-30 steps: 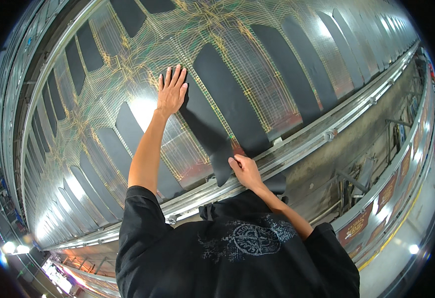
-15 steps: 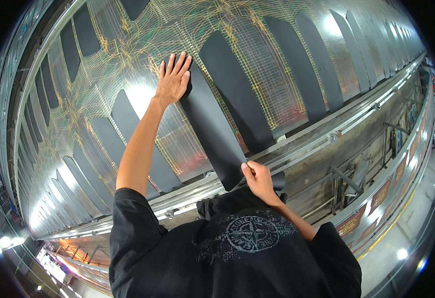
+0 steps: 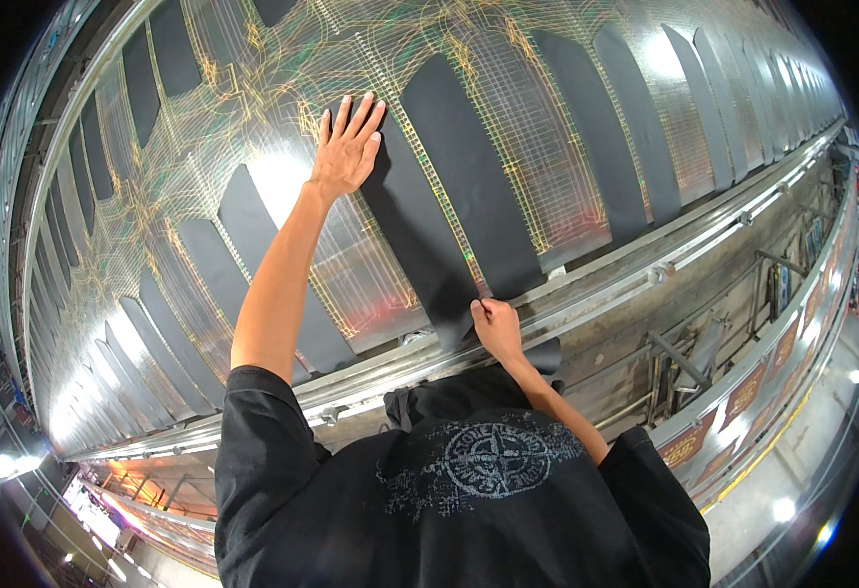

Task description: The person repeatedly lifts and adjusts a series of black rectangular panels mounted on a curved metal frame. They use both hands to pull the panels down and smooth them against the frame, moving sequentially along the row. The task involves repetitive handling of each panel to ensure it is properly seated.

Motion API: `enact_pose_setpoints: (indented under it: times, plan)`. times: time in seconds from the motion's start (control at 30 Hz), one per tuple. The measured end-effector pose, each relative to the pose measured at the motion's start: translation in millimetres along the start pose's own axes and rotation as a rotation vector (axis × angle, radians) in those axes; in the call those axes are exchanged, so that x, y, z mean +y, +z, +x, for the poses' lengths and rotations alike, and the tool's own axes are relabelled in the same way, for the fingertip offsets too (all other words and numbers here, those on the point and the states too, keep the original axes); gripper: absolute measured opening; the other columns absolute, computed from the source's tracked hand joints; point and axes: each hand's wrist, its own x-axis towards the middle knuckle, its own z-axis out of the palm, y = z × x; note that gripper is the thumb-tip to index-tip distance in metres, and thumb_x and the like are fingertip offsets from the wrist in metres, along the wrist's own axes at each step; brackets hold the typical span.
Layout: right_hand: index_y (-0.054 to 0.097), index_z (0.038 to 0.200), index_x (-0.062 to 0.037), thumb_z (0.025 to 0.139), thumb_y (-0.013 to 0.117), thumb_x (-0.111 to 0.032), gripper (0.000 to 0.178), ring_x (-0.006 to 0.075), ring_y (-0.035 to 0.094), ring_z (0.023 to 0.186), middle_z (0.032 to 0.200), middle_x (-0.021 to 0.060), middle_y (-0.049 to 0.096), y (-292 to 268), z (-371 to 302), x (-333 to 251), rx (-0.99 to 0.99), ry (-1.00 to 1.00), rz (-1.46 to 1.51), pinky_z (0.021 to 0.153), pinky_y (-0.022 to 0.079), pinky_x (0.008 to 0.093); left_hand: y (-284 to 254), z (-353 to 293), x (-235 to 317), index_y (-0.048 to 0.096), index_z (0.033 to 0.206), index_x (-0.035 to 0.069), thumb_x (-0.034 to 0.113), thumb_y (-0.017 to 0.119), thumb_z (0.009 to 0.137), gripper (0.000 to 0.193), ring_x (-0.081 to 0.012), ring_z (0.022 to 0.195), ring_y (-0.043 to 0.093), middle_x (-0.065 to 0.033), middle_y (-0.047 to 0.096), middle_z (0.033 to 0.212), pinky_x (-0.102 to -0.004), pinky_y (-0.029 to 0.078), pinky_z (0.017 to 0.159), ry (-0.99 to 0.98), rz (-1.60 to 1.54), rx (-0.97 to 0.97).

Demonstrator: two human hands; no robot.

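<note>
On dark strip (image 3: 412, 216), left hand (image 3: 345, 157) flat, right hand (image 3: 498, 331) pinching.

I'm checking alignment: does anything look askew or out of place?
The dark strip under the left hand looks odd: its lower end hangs past the edge of the panel; the strip to its right stops near that edge.

Glare whitens patches of the panel (image 3: 263, 118) — edges bow toward black corners.

Left grip (image 3: 346, 159) partly hides black strip (image 3: 410, 216); panel (image 3: 272, 108) cut off above.
</note>
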Motion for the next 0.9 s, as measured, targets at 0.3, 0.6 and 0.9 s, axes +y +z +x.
enact_pose_setpoints:
  times: [0.3, 0.6, 0.9]
  plan:
    - [0.059, 0.074, 0.0026, 0.099, 0.061, -0.025, 0.037, 0.0436, 0.064, 0.067, 0.069, 0.0221, 0.062, 3.5, -1.4, 0.4, -0.023, 0.071, -0.125, 0.063, 0.047, 0.0489, -1.6, -0.1, 1.8, 0.028, 0.164, 0.022, 0.04, 0.021, 0.111, 0.057, -0.0374, 0.157, 0.017, -0.003, 0.022, 0.171, -0.0598, 0.011, 0.126, -0.009, -0.011, -0.013]
    - [0.061, 0.075, 0.0016, 0.099, 0.061, -0.025, 0.036, 0.0435, 0.065, 0.069, 0.068, 0.0207, 0.063, 1.5, -1.9, -5.8, -0.013, 0.086, -0.126, 0.063, 0.048, 0.0487, -0.9, 0.8, 0.4, 0.028, 0.164, 0.022, 0.04, 0.022, 0.111, 0.057, -0.0388, 0.157, 0.017, -0.0035, 0.021, 0.172, -0.0618, 0.012, 0.125, -0.004, -0.015, -0.004]
    - [0.061, 0.073, 0.0008, 0.097, 0.063, -0.024, 0.035, 0.0441, 0.065, 0.068, 0.067, 0.0204, 0.063, 2.9, -2.2, -4.6, 0.009, 0.047, -0.138, 0.063, 0.048, 0.049, -1.0, 0.1, 6.3, 0.03, 0.163, 0.022, 0.038, 0.025, 0.111, 0.055, -0.036, 0.157, 0.017, -0.0027, 0.024, 0.171, -0.0617, 0.011, 0.126, -0.027, 0.033, 0.012]
